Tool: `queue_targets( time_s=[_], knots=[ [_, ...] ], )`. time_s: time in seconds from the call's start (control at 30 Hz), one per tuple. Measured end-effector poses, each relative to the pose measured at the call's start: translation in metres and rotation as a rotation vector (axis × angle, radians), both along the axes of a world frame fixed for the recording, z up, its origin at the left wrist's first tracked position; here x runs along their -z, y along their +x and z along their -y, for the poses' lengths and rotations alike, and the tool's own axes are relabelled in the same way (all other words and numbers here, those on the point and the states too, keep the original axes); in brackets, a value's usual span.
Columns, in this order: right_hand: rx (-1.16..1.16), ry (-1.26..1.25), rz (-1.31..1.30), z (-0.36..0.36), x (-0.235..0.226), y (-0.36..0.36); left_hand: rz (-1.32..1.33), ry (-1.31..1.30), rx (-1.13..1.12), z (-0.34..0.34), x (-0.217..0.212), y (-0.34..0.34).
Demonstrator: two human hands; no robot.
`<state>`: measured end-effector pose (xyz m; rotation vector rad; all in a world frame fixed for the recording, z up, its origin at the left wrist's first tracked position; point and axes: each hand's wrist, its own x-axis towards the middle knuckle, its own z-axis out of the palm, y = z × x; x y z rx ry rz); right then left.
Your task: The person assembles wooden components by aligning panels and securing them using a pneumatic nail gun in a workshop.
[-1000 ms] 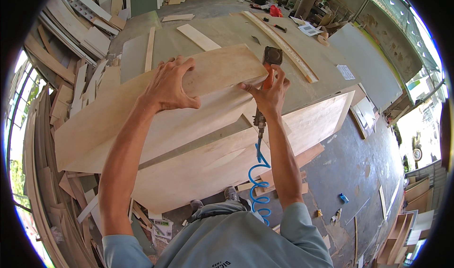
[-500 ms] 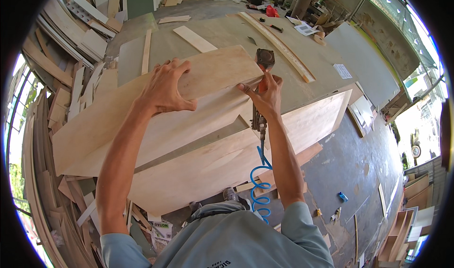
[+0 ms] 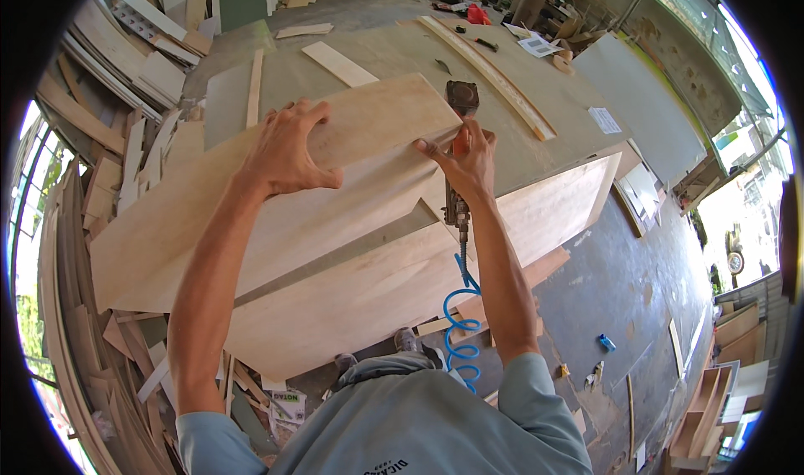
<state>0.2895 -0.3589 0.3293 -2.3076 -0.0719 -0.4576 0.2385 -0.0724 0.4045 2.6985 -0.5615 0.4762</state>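
Clearly lying flat on top of the big plywood box (image 3: 352, 299), the long plywood strip (image 3: 251, 198), with its long axis running from lower left up to upper right, toward the grey counter (image 3: 377, 56). Pressed down near its middle by the left hand (image 3: 285, 148), fingers (image 3: 297, 111) spread and hooked over the far edge; gripped at its right end, the pneumatic nail gun (image 3: 459, 152), with the right hand (image 3: 465, 161) clenched around the handle and the nose just at the strip's corner. Hanging below, toward the body, the blue coiled hose (image 3: 459, 324)
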Motion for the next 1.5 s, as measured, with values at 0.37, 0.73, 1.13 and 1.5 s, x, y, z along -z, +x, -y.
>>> queue_targets(
  time_s=[0.37,0.73,1.13,1.5],
  knots=[
    [-0.007,0.471,-0.476,0.118,-0.020,-0.006,-0.058,0.054,-0.055,0.010,-0.006,-0.008],
    [-0.139,0.305,-0.531,0.109,-0.161,-0.114,-0.043,0.057,-0.069,0.018,-0.006,-0.017],
    [-0.167,0.173,-0.602,0.052,-0.175,-0.115,-0.051,0.066,-0.054,0.033,-0.013,-0.035],
    [-0.169,0.187,-0.570,0.045,-0.171,-0.121,-0.025,0.078,-0.073,0.033,-0.010,-0.034]
  ],
)
